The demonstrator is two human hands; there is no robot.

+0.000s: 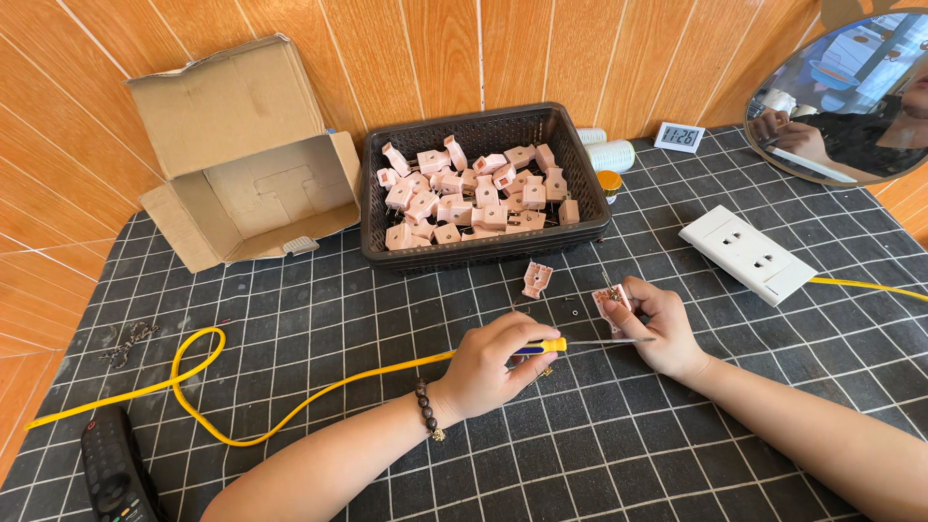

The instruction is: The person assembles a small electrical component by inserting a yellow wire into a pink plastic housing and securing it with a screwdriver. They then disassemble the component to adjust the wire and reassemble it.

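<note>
Hands meet near the middle of the gridded black tabletop: the left hand, a beaded bracelet at its wrist, is closed around the yellow handle of a screwdriver, whose shaft runs level toward the right. The right hand pinches a small pink plug half between thumb and fingers, held just above the mat with the screwdriver's tip reaching it. Another pink plug half lies loose on the mat just beyond the hands, with a few tiny screws scattered near it. Behind that sits a dark plastic basket heaped with more pink plug pieces. A yellow cable loops across the mat from the left and runs in under the left hand. An open cardboard box stands at the far left, a white wall socket lies to the right with a yellow wire trailing from it, and a black remote control rests at the near left corner.
</note>
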